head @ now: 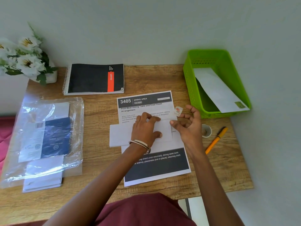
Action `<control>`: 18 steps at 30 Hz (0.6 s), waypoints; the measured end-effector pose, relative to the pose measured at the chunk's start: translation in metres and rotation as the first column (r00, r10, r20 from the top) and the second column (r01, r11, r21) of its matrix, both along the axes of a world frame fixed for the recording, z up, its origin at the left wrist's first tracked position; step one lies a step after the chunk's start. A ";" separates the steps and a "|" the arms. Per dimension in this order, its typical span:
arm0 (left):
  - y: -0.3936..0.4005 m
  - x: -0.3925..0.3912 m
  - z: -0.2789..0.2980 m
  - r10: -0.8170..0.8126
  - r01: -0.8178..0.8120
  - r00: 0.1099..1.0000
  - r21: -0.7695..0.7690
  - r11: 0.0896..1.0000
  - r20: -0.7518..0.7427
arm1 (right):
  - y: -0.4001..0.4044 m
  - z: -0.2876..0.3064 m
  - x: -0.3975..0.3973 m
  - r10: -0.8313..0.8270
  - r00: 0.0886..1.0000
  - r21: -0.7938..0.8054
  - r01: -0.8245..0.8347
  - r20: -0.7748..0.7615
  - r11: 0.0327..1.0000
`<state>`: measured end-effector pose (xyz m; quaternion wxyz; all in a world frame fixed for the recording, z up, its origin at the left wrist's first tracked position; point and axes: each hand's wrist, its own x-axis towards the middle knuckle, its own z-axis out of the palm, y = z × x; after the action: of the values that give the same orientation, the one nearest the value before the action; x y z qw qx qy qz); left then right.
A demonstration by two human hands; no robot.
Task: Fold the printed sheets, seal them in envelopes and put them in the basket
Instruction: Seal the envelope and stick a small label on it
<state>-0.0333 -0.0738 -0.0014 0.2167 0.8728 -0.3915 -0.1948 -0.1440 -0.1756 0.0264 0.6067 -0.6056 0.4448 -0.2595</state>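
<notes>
A white envelope (120, 135) lies across a printed sheet (156, 167) headed "3405 Dining Area" in the middle of the wooden table. My left hand (145, 129) presses flat on the envelope, fingers spread over its top edge. Just right of the envelope's end hovers my right hand (189, 126), fingers curled and apart; a small stamp (178, 110) sits at its fingertips, and whether it is pinched I cannot tell. At the right, a green basket (228, 62) holds one stamped envelope (218, 90).
A clear plastic bag (44, 137) with a blue envelope pack and spare envelopes lies at the left. A black spiral notebook (95, 78) and white flowers (24, 57) stand at the back. A small cup (206, 130) and an orange pen (215, 140) lie beside my right wrist.
</notes>
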 end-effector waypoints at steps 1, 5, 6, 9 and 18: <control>0.000 0.000 0.000 -0.015 0.015 1.000 0.008 1.000 0.010 | 0.002 0.000 0.000 0.008 1.000 0.006 -0.008 0.002 1.000; 0.000 -0.001 0.000 -0.057 0.055 0.997 0.045 0.997 0.059 | 0.004 -0.004 -0.004 -0.074 0.996 -0.042 0.072 -0.050 0.997; 0.001 -0.002 0.001 -0.060 0.057 0.996 0.040 0.998 0.071 | 0.003 -0.004 -0.008 -0.110 0.992 -0.072 0.105 -0.061 0.992; 0.000 -0.009 0.004 -0.059 0.063 0.993 -0.037 0.997 0.105 | -0.006 -0.001 -0.028 -0.196 0.978 -0.127 0.187 -0.065 0.974; -0.059 -0.051 0.018 -0.440 0.513 0.839 -0.196 0.836 0.320 | -0.022 0.007 -0.090 -0.382 0.923 -0.002 0.383 0.049 0.924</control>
<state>-0.0840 -0.1328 0.0164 0.2257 0.7258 -0.6461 -0.0697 -0.2341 -0.1975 0.0330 0.5512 -0.5043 0.5384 -0.3898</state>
